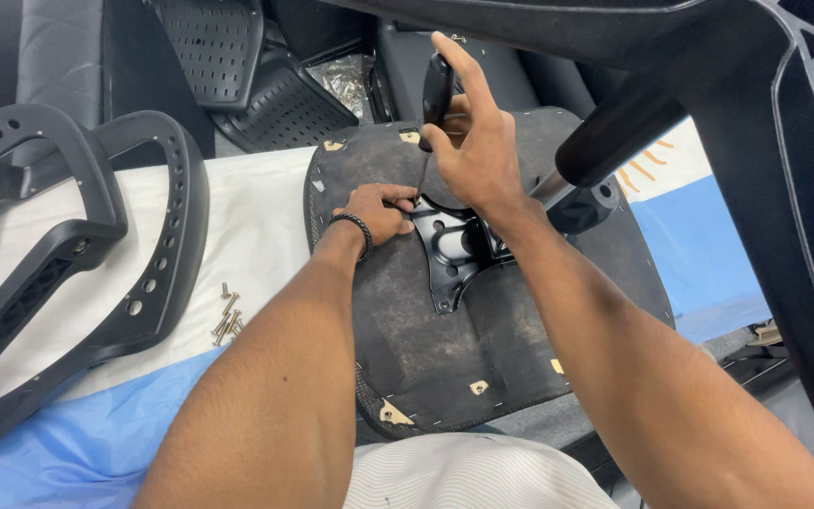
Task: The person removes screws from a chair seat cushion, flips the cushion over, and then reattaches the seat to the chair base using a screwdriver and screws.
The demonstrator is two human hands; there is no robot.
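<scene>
Two hands work: right hand (476, 151) grips a screwdriver (433, 104); left hand (376, 211) pinches its tip at the seat's metal bracket (451, 250).

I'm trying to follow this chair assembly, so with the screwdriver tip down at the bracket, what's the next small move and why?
Probably turn the screwdriver with the right hand while pressing down: its tip sits at a corner of the black metal bracket on the seat underside, and the left hand pinches right at the tip, seemingly steadying a screw. Spare screws lie nearby.
</scene>
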